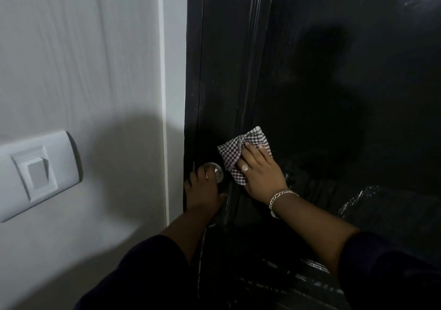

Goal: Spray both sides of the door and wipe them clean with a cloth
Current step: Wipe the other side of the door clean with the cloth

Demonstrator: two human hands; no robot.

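At the lower centre of the frame, the right hand (260,173) is pressing a checked cloth (241,153) flat against the black door (334,83), fingers extended over it. Just left, the left hand (202,188) is gripping the round metal knob (214,170), fingers curled around it. At the left edge, a light switch (38,171) is sitting on the white wall (83,59).

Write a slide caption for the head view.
Right hand presses checked cloth on black door; left hand grips round metal knob.
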